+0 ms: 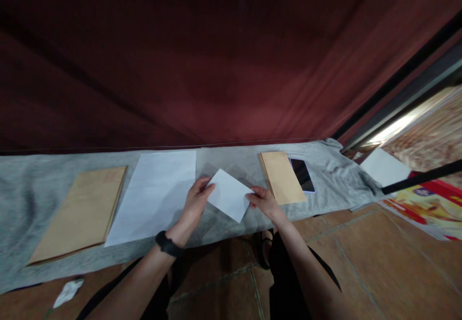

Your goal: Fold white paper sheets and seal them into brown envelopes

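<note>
A small white sheet of paper, perhaps folded, is held slantwise between my two hands, above the grey cloth. My left hand pinches its left corner, thumb on top; a black watch sits on that wrist. At the right corner my right hand grips the same paper between thumb and fingers. To the left of my left hand lies a large white paper sheet, flat on the cloth. A stack of small brown envelopes rests just beyond my right hand.
Large brown envelopes are stacked on the grey cloth at the left. A phone lies beside the small envelopes. A dark red fabric wall rises behind. On the tiled floor are a crumpled white scrap and a colourful box.
</note>
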A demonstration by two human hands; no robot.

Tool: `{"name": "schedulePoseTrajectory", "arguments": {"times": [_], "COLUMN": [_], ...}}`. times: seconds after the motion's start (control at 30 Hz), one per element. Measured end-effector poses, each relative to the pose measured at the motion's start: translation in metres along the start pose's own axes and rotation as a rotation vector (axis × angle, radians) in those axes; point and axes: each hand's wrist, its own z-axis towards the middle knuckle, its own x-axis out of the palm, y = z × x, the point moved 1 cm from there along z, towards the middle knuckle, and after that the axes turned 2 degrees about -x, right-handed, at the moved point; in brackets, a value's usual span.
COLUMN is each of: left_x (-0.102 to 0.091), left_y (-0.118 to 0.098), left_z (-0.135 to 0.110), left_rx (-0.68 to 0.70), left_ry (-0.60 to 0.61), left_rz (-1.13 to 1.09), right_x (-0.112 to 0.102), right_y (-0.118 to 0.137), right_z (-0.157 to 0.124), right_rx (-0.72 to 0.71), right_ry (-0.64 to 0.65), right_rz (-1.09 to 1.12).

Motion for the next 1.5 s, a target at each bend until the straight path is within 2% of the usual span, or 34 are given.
{"name": "schedulePoseTrajectory", "arguments": {"times": [0.1, 0.17, 0.3, 0.4, 0.5, 0.63, 0.7, 0.77, 0.83, 0.9, 1.0, 1.13, 1.27, 1.37, 1.43, 1.5], "left_x": [-0.004, -0.002, 0.004, 0.006, 0.006, 0.007, 0.008, 0.008, 0.008, 0.008, 0.009, 0.009, 0.004, 0.003, 0.009, 0.020], "left_y": [0.004, 0.007, 0.012, 0.013, 0.014, 0.017, 0.019, 0.019, 0.019, 0.018, 0.014, 0.006, -0.003, -0.002, 0.006, 0.019], "left_z": [0.000, -0.003, -0.012, -0.015, -0.015, -0.015, -0.016, -0.016, -0.016, -0.015, -0.015, -0.017, -0.021, -0.025, -0.029, -0.033], "left_rx": [-0.028, -0.037, -0.110, -0.169, -0.172, -0.146, -0.144, -0.152, -0.158, -0.149, -0.139, -0.146, 0.005, 0.187, 0.403, 0.676], "left_ry": [0.177, 0.219, 0.221, 0.259, 0.254, 0.189, 0.176, 0.179, 0.185, 0.193, 0.223, 0.245, 0.132, 0.036, 0.089, 0.195], "left_rz": [0.190, 0.281, 0.372, 0.371, 0.445, 0.526, 0.526, 0.525, 0.551, 0.622, 0.761, 0.946, 1.274, 1.365, 1.314, 1.258], "right_x": [-0.003, -0.005, -0.008, -0.006, -0.002, 0.012, 0.024, 0.038, 0.050, 0.058, 0.057, 0.046, 0.040, 0.039, 0.040, 0.040], "right_y": [-0.004, -0.006, -0.007, -0.005, -0.004, -0.002, -0.003, -0.007, -0.013, -0.020, -0.026, -0.026, -0.026, -0.028, -0.029, -0.031], "right_z": [0.005, 0.009, 0.015, 0.017, 0.016, 0.010, 0.004, -0.004, -0.012, -0.018, -0.024, -0.026, -0.026, -0.025, -0.025, -0.024], "right_rx": [-0.059, -0.069, -0.096, -0.152, -0.211, -0.355, -0.441, -0.501, -0.522, -0.519, -0.501, -0.492, -0.508, -0.512, -0.503, -0.501], "right_ry": [-0.084, -0.144, -0.227, -0.265, -0.289, -0.343, -0.301, -0.207, -0.126, -0.102, -0.133, -0.174, -0.147, -0.143, -0.144, -0.130], "right_rz": [-0.136, -0.184, -0.297, -0.562, -0.805, -0.932, -0.960, -0.984, -1.033, -1.094, -1.154, -1.197, -1.231, -1.238, -1.240, -1.252]}}
